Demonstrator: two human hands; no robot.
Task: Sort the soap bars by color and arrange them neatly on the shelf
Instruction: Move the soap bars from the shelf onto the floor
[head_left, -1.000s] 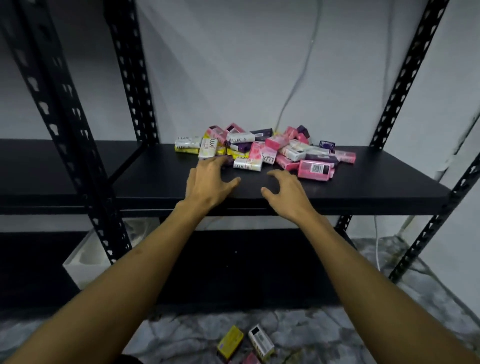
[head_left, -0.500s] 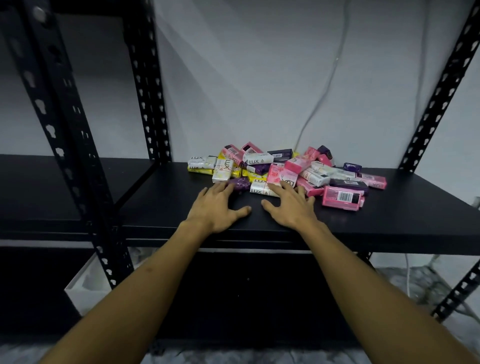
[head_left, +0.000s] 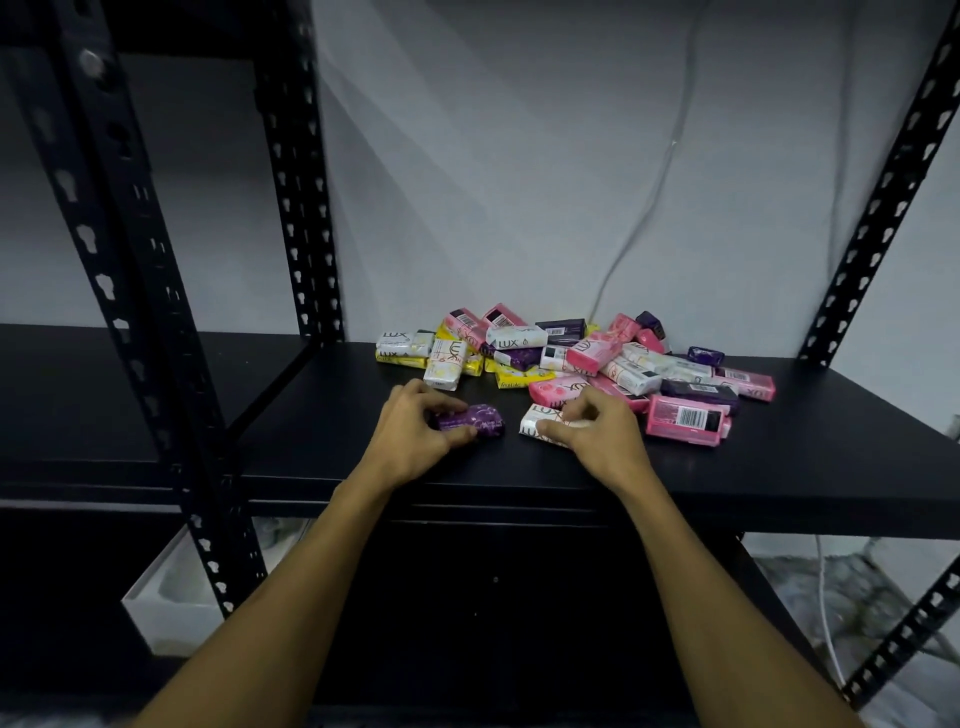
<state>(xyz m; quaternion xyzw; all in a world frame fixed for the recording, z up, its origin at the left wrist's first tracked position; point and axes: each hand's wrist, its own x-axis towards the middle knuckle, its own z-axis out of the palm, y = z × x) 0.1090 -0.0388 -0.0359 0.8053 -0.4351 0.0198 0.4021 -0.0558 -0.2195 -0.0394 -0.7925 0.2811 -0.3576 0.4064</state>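
A loose pile of wrapped soap bars (head_left: 576, 353) in pink, white, yellow and purple lies at the back middle of the black shelf (head_left: 779, 467). My left hand (head_left: 410, 436) grips a purple soap bar (head_left: 475, 422) between thumb and fingers, pulled out in front of the pile. Just to its right, my right hand (head_left: 602, 441) pinches a white soap bar (head_left: 537, 423) that lies on the shelf. A large pink bar (head_left: 685, 418) with a barcode sits to the right of that hand.
Black perforated uprights (head_left: 135, 322) stand at the left and at the right (head_left: 883, 197). A second dark shelf (head_left: 93, 395) continues to the left. A white box (head_left: 166, 597) sits on the floor below, and cables (head_left: 639, 218) run down the wall.
Both hands reached the pile's front edge and took hold of bars: the left drew a purple bar toward me, the right closed on a white bar. The camera moved closer.
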